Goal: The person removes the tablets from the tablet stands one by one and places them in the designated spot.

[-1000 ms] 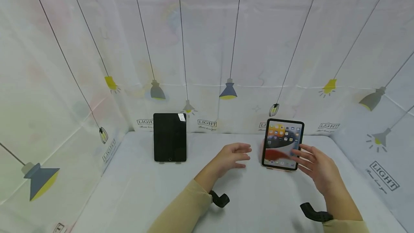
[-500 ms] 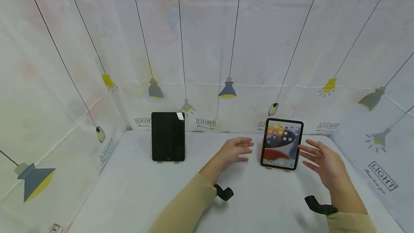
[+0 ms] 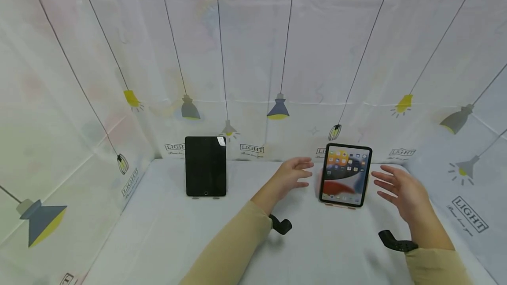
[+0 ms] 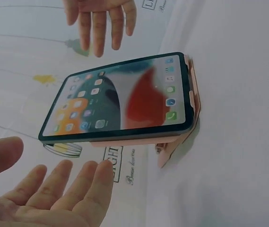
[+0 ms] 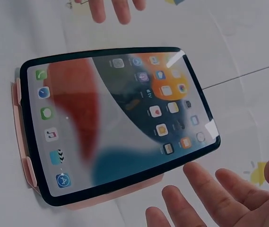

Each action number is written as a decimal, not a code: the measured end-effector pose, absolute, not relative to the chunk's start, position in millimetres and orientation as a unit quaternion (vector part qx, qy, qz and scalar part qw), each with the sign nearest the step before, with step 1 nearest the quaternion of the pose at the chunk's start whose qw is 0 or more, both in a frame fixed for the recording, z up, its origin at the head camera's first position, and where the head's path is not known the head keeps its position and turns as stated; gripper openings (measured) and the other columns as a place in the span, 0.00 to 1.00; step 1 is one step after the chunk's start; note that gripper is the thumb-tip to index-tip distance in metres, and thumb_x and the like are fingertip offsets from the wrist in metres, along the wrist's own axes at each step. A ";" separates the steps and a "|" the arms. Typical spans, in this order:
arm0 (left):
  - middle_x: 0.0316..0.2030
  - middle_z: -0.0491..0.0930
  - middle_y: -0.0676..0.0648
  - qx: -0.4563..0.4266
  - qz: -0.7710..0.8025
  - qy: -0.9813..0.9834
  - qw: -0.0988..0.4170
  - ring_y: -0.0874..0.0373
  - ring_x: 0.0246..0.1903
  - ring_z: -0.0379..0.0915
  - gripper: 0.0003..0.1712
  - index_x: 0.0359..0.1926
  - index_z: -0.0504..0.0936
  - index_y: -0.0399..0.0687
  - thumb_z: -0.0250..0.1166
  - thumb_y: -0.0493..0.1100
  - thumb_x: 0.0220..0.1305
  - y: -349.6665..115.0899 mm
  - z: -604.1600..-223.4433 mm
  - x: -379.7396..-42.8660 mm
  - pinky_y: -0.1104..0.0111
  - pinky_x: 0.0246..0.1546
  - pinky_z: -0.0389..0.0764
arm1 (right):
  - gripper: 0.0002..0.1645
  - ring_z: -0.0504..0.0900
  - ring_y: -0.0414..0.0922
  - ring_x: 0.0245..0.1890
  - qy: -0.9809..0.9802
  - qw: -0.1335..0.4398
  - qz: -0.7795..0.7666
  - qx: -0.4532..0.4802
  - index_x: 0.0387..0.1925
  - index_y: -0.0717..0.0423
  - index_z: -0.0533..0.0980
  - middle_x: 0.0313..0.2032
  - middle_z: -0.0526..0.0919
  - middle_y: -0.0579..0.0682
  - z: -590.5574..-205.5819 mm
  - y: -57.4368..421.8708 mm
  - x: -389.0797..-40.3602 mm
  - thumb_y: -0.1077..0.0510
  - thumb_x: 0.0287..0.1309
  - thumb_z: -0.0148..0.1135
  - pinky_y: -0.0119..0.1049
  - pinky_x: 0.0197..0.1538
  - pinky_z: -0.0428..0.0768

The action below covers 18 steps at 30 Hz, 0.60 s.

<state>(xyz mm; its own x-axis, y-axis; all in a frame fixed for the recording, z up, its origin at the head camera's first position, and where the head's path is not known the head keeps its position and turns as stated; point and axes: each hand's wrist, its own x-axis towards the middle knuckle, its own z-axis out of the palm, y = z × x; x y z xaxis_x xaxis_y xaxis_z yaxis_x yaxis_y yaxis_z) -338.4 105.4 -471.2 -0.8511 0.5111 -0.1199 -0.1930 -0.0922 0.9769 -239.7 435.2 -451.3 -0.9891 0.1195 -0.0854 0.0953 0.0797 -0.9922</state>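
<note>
A tablet [image 3: 345, 175] with a lit home screen leans upright on a pink stand [image 4: 195, 90] at the right of the table. My left hand [image 3: 291, 177] hovers to its left, fingers spread and loosely bent, holding nothing. To its right is my right hand [image 3: 405, 192], fingers apart and relaxed, also holding nothing. In the left wrist view, the left fingers [image 4: 84, 189] lie beside the tablet's near long edge. The right wrist view has the right fingertips [image 5: 193, 169] close to the tablet's long edge.
A second tablet [image 3: 206, 166] with a dark screen and a white sticker stands at the back left. The table [image 3: 158, 232] has a white cover. Behind it hangs a curtain [image 3: 253, 56] printed with lamps.
The right hand has drawn back to the right, away from the lit tablet's edge. My left hand has moved slightly forward and right toward the tablet. Both tablets stay in place.
</note>
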 end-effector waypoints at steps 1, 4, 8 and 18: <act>0.71 0.81 0.47 0.126 0.729 0.628 0.241 0.45 0.70 0.78 0.26 0.71 0.79 0.54 0.66 0.37 0.76 106.3 -470.1 -340.2 0.48 0.67 0.84 | 0.39 0.85 0.29 0.50 -0.735 0.010 0.674 -0.069 0.83 0.49 0.58 0.53 0.85 0.27 -450.0 435.4 -240.7 0.33 0.85 0.38 0.30 0.48 0.87; 0.71 0.80 0.45 0.126 0.731 0.625 0.241 0.45 0.70 0.78 0.28 0.73 0.77 0.54 0.65 0.37 0.76 110.0 -467.8 -346.1 0.48 0.68 0.83 | 0.28 0.87 0.29 0.48 -0.727 0.013 0.684 -0.057 0.73 0.42 0.67 0.51 0.87 0.26 -446.1 436.6 -243.6 0.36 0.86 0.40 0.30 0.47 0.88; 0.72 0.80 0.44 0.124 0.737 0.619 0.243 0.47 0.70 0.78 0.31 0.76 0.74 0.51 0.65 0.35 0.76 116.1 -466.4 -351.9 0.47 0.69 0.82 | 0.22 0.87 0.29 0.48 -0.725 0.012 0.687 -0.053 0.69 0.39 0.69 0.50 0.88 0.25 -442.0 438.7 -246.8 0.38 0.86 0.40 0.29 0.46 0.88; 0.73 0.78 0.44 0.130 0.735 0.621 0.240 0.44 0.72 0.76 0.32 0.78 0.72 0.50 0.63 0.34 0.77 130.3 -465.3 -356.8 0.47 0.71 0.80 | 0.40 0.83 0.30 0.51 -0.759 0.007 0.645 -0.084 0.85 0.53 0.53 0.51 0.84 0.25 -437.4 440.8 -255.8 0.37 0.86 0.37 0.29 0.49 0.86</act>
<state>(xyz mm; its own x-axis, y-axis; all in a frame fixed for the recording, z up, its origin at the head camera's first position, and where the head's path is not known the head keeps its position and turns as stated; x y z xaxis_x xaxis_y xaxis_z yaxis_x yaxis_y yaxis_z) -356.8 130.3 -465.3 -0.8507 0.5147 -0.1070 -0.1912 -0.1133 0.9750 -255.8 440.8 -437.4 -0.9857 0.1367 -0.0987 0.1196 0.1537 -0.9809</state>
